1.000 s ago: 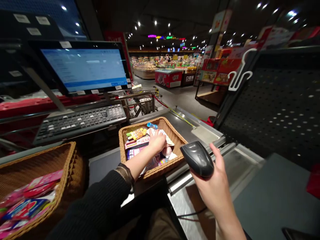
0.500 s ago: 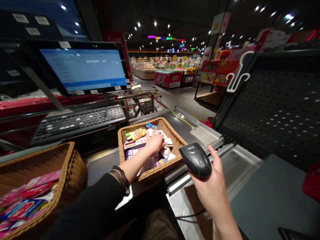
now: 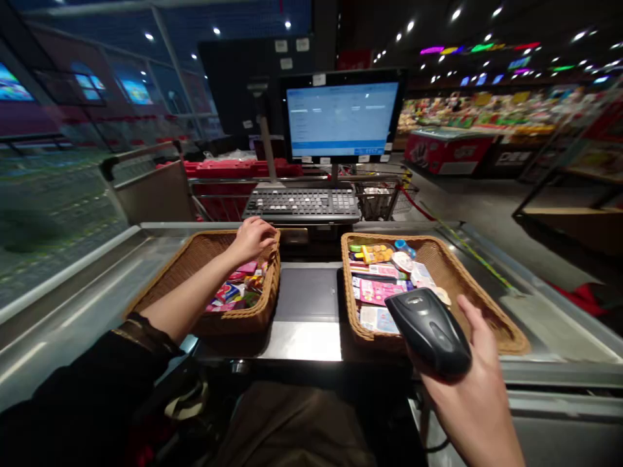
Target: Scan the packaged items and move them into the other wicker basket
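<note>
My left hand (image 3: 254, 240) is at the far right corner of the left wicker basket (image 3: 160, 282), its fingers curled over the rim. Inside that basket lie colourful packaged snacks (image 3: 228, 293), partly hidden by my forearm. In my right hand (image 3: 474, 389) is a black barcode scanner (image 3: 435, 334), gripped from below with the thumb along its right side. The scanner sits in front of the right wicker basket (image 3: 487, 311) and hides part of it. Several small packaged goods (image 3: 377, 292) fill the left side of the right basket, among them a blue-capped item (image 3: 403, 248).
Between the baskets runs a strip of dark counter (image 3: 308, 295). Behind it stand a keyboard (image 3: 302, 204) and a lit monitor (image 3: 343, 120). A metal rail and shopping carts (image 3: 384, 198) are farther back. The scanner's cable (image 3: 435, 447) hangs at lower right.
My left hand has moved out of the right basket, across to the left basket's rim. My view has turned left. The scanner stays in my right hand.
</note>
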Tool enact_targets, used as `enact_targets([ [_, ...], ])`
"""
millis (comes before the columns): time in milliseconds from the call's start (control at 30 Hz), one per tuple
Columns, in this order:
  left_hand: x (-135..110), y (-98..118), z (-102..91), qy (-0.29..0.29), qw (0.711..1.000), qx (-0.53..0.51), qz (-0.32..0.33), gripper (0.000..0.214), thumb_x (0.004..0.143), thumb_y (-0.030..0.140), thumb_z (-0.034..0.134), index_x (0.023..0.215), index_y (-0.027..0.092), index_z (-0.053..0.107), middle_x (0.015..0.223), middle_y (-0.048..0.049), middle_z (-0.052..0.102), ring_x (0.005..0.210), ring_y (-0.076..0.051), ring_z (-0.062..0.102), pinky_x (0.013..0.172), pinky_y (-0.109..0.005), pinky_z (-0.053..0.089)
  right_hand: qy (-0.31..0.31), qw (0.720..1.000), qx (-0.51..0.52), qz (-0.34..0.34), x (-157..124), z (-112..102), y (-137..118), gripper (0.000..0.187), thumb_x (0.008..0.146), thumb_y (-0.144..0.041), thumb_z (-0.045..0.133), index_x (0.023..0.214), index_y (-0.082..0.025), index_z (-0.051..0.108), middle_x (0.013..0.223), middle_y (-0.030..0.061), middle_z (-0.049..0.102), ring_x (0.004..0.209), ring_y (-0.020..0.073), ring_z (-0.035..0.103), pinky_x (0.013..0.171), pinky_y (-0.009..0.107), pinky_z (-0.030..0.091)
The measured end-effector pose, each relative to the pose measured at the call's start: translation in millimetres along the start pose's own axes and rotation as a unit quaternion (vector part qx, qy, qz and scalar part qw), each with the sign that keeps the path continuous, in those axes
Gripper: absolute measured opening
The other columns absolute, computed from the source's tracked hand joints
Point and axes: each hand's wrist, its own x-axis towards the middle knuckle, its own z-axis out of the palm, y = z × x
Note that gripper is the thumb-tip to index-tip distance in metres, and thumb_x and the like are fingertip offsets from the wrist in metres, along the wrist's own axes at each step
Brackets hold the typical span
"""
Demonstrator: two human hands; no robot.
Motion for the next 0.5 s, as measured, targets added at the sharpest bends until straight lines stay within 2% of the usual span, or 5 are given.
enact_targets([
  [100, -22, -44, 2.4, -0.14, 0.986, 0.038, -0.08, 0.027, 0.085, 0.034, 0.065, 0.108, 0.022, 0.073, 0.121, -0.0096, 0.069, 0.123, -0.029, 0.051, 0.107, -0.045, 0.04, -0.025, 0.999, 0.028, -0.023, 2, 21, -24, 0.04, 0.09, -0.038, 0.061, 0.124, -0.018, 0.062, 0.162, 0.0153, 0.032, 0.149, 0.037, 0.035, 0.123, 0.06, 0.026],
  [200, -32, -56, 20.2, -0.232, 0.967, 0.054, -0.091, 0.03, 0.083, 0.026, 0.065, 0.112, 0.026, 0.071, 0.131, -0.0076, 0.066, 0.135, -0.032, 0.042, 0.107, -0.046, 0.038, -0.056, 0.996, 0.012, -0.064, 1, 36, -35, 0.034, 0.09, -0.038, 0.061, 0.119, -0.021, 0.064, 0.163, 0.0134, 0.03, 0.149, 0.0384, 0.034, 0.121, 0.062, 0.029],
  [333, -30, -51, 54.3, -0.28, 0.956, 0.041, -0.077, 0.039, 0.082, 0.017, 0.061, 0.118, 0.029, 0.068, 0.136, -0.0059, 0.065, 0.138, -0.032, 0.039, 0.109, -0.05, 0.035, -0.086, 0.988, -0.038, -0.12, -1, 46, -37, 0.021, 0.091, -0.035, 0.058, 0.106, -0.023, 0.066, 0.164, 0.0124, 0.03, 0.146, 0.0397, 0.04, 0.113, 0.063, 0.04],
  [433, -25, -45, 72.7, -0.296, 0.952, 0.033, -0.071, 0.04, 0.083, 0.018, 0.062, 0.121, 0.029, 0.066, 0.137, -0.0078, 0.062, 0.137, -0.031, 0.041, 0.111, -0.049, 0.034, -0.09, 0.986, -0.051, -0.131, -1, 49, -36, 0.026, 0.092, -0.034, 0.055, 0.114, -0.023, 0.063, 0.164, 0.0133, 0.029, 0.148, 0.0409, 0.036, 0.113, 0.064, 0.038],
  [500, -26, -44, 77.8, -0.304, 0.95, 0.03, -0.071, 0.042, 0.08, 0.024, 0.068, 0.122, 0.029, 0.066, 0.138, -0.0102, 0.06, 0.134, -0.032, 0.044, 0.11, -0.049, 0.036, -0.099, 0.982, -0.059, -0.149, -1, 52, -34, 0.03, 0.09, -0.033, 0.057, 0.119, -0.023, 0.062, 0.165, 0.0132, 0.028, 0.147, 0.0418, 0.036, 0.112, 0.064, 0.038],
])
